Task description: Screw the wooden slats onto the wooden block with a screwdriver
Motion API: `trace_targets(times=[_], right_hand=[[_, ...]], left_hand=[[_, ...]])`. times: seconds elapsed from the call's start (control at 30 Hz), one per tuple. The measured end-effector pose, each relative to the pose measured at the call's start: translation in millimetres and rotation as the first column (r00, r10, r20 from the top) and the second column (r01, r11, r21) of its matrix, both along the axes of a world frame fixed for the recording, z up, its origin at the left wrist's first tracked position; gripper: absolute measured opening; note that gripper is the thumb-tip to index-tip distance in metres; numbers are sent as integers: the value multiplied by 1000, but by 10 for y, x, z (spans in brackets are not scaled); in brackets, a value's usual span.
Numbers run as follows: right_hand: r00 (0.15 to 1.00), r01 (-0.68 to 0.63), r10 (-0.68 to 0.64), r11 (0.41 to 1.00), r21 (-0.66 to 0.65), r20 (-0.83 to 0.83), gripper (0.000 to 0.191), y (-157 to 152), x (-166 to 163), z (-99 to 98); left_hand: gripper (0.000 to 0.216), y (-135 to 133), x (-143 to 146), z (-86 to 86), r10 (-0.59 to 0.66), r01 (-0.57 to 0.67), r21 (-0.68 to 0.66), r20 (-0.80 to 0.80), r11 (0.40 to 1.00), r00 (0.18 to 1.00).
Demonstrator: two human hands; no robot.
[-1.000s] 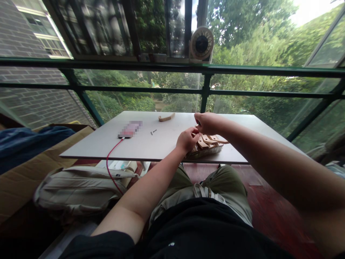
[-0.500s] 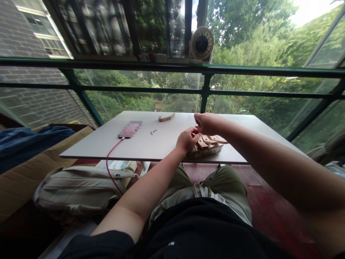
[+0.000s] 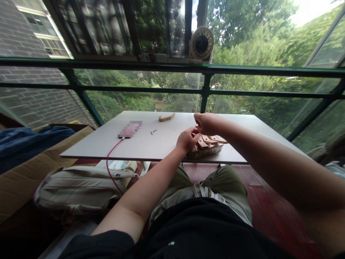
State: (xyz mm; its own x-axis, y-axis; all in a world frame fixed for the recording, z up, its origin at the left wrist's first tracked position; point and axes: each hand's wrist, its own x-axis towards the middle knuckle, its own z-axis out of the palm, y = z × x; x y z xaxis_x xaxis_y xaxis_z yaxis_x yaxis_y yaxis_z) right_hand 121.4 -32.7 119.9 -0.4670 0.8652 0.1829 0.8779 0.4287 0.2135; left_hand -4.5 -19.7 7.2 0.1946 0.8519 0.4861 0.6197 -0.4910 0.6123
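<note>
Pale wooden pieces with dark holes (image 3: 207, 139) lie across a low, clear-looking tray or package (image 3: 211, 153) near the table's front edge. My left hand (image 3: 187, 139) is at their left end, fingers curled in a pinch. Just above and beyond it, my right hand (image 3: 210, 123) is closed in a fist, with its thumb side toward the left fingers. Whatever sits between the fingertips of both hands is hidden or too small to name. A curved wooden piece (image 3: 166, 117) lies farther back on the table, with two small dark screw-like parts (image 3: 153, 132) left of my hands.
The white table (image 3: 151, 149) stands against a green railing (image 3: 172, 89). A blurred-out phone (image 3: 130, 128) with a red cable (image 3: 107, 162) lies at its left. Below are a beige bag (image 3: 78, 190) and a cardboard box (image 3: 48, 151). A round fan (image 3: 202, 42) stands beyond the railing.
Both hands stay in nearly the same place, with only a slight shift of the right fist and left fingertips. The things on the table have not moved noticeably.
</note>
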Motion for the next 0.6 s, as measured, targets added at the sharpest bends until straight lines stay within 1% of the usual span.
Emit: trace_targets(times=[0.23, 0.6], right_hand=[[1000, -11, 11, 1000, 6, 1, 34, 4, -13, -8], [1000, -23, 22, 1000, 19, 3, 33, 1, -24, -14]], left_hand=[[18, -9, 3, 9, 14, -14, -15, -16, 1000, 1000], [17, 8, 0, -7, 16, -16, 6, -14, 1000, 1000]])
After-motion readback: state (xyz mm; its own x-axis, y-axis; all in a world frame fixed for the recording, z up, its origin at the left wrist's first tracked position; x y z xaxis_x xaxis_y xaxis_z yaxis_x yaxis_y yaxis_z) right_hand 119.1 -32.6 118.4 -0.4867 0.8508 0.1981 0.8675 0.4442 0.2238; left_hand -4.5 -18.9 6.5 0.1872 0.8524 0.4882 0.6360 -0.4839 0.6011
